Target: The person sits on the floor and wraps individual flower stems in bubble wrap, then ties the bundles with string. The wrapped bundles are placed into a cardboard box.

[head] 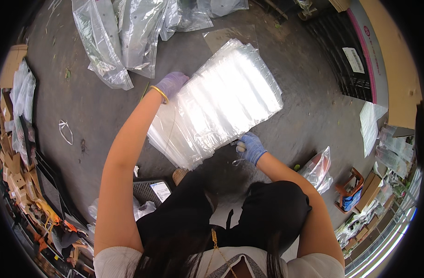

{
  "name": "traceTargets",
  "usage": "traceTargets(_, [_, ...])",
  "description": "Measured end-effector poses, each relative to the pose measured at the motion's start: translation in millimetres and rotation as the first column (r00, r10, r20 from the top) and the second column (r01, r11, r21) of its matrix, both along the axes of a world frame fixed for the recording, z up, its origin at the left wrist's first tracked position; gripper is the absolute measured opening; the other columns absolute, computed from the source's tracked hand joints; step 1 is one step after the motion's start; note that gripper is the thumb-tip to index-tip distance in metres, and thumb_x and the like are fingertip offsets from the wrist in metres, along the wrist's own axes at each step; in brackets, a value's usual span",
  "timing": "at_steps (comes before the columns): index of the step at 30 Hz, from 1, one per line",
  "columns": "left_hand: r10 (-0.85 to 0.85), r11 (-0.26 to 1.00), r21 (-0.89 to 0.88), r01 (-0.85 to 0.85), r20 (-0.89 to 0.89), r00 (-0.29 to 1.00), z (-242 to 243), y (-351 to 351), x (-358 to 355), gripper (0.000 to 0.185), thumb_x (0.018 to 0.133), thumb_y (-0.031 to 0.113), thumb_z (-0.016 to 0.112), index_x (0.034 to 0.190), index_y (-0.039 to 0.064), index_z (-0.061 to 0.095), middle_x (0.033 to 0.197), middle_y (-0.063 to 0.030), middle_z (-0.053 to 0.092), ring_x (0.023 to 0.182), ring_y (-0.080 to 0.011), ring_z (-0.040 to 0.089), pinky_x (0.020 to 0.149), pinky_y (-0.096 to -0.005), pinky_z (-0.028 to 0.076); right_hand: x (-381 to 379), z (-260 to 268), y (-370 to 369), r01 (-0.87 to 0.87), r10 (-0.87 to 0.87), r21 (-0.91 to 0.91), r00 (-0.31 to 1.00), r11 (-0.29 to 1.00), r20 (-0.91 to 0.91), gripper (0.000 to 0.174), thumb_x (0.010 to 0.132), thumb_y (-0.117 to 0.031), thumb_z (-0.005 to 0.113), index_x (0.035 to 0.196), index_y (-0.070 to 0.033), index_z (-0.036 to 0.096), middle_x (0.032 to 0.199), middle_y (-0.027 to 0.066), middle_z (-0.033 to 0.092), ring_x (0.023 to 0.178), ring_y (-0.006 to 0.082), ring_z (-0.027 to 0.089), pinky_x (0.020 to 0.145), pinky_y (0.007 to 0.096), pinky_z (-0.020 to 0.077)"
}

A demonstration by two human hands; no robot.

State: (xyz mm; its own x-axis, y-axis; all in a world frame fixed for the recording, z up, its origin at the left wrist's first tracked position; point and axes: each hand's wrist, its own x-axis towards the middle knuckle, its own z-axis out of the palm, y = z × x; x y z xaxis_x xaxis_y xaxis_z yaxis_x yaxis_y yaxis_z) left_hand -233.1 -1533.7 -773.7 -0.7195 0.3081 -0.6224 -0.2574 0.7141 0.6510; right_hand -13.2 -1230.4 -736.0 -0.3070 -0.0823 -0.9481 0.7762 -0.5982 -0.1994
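A broad stack of clear plastic bags (222,104) lies fanned out in front of me, bright with glare. At its upper left edge is my left hand (171,85) in a purple glove, its fingertips partly hidden against the plastic. My right hand (250,147), gloved in blue with pale fingertips, has its fingers curled at the stack's lower right edge. Something small and dark shows by those fingers, too unclear to name. A thin pale loop (237,162) hangs or lies just beneath that hand.
Filled clear plastic bags (139,38) lie at the top. A black crate (354,66) stands at upper right beside cardboard (403,69). A dark tray (146,190) is near my left knee, and a brown stool (349,191) at right. A person (66,243) is at lower left.
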Motion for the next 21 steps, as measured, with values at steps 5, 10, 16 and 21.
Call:
traceTargets(5, [-0.057,0.895,0.337,-0.291,0.735,0.676,-0.2,4.2,-2.5,0.026,0.092,0.022,0.059,0.110,0.005,0.065,0.109,-0.0101,0.067,0.097,-0.0237,0.065,0.086,-0.0328,0.051,0.9,-5.0,7.1,0.061,-0.037,-0.189,0.991,0.980,0.131,0.017,0.094,-0.005,0.045,0.080,-0.013,0.050,0.063,-0.0001,0.045,0.043,0.0111,0.032,0.039,0.0263,0.0244])
traceTargets(10, [-0.324,0.885,0.465,0.029,0.571,0.754,13.6,30.7,-0.6,0.027,0.092,0.022,0.059,0.111,0.004,0.065,0.109,-0.0103,0.067,0.097,-0.0231,0.065,0.086,-0.0330,0.051,-11.5,-41.3,28.2,-0.299,0.263,-0.399,0.954,0.867,-0.146,0.019,0.098,-0.021,0.042,0.098,-0.012,0.059,0.079,0.0047,0.060,0.061,0.0168,0.054,0.048,0.0298,0.0410])
traceTargets(16, [-0.484,0.843,0.462,0.274,0.430,0.763,22.3,41.1,1.6,0.028,0.092,0.022,0.060,0.112,0.004,0.065,0.110,-0.0104,0.067,0.097,-0.0225,0.064,0.087,-0.0332,0.052,-11.3,-74.2,36.5,-0.485,0.638,0.424,0.482,0.765,-0.601,0.040,0.098,-0.026,0.042,0.134,-0.008,0.050,0.132,0.0126,0.053,0.121,0.0260,0.048,0.103,0.0388,0.0378])
traceTargets(21, [-0.570,0.800,0.445,0.403,0.350,0.744,25.2,40.2,0.0,0.028,0.092,0.022,0.061,0.113,0.004,0.065,0.110,-0.0105,0.067,0.098,-0.0219,0.064,0.087,-0.0335,0.052,-25.8,-72.4,34.3,-0.366,0.675,0.572,0.299,0.734,-0.675,0.040,0.099,-0.024,0.042,0.134,-0.007,0.050,0.131,0.0124,0.056,0.119,0.0271,0.053,0.103,0.0394,0.0428])
